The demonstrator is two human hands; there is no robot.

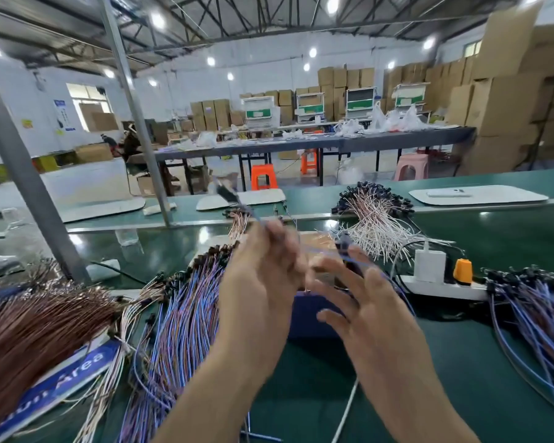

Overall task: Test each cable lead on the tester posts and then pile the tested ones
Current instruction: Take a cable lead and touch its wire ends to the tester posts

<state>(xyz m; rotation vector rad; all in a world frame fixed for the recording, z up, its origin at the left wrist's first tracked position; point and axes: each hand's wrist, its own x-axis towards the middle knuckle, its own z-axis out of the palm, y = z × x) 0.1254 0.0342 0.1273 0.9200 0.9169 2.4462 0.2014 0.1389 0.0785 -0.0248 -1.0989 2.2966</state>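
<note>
My left hand is raised over the green bench and pinches a thin blue cable lead, whose dark connector end sticks up, blurred, to the upper left. The lead also runs right across my right hand, whose fingers are spread and fairly straight; a dark connector shows just above them. Below both hands sits the blue tester box, mostly hidden; its posts are barely visible. A big pile of blue and pink leads lies left of my hands.
Brown leads heap at the far left over a blue sign. White leads lie behind the tester, more blue leads at the right. A white power strip holds a charger and an orange plug.
</note>
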